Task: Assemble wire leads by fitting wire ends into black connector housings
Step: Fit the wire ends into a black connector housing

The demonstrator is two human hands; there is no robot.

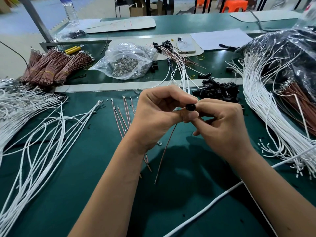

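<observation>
Pinching one black connector housing (190, 106) between both hands, left hand (159, 115) steadies it while right hand (220, 124) feeds the brown wire (166, 146) hanging below; spare housings (217, 91) lie just beyond on the counter (102, 168)

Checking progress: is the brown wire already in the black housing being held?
Cannot tell. The brown wire runs up behind the left hand toward the black housing; fingers hide the junction.

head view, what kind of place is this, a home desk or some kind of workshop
Most likely a factory assembly bench for wiring. Bundled brown wires and heaps of white wires cover a green mat, and a pile of black connectors lies beyond the hands.
</observation>
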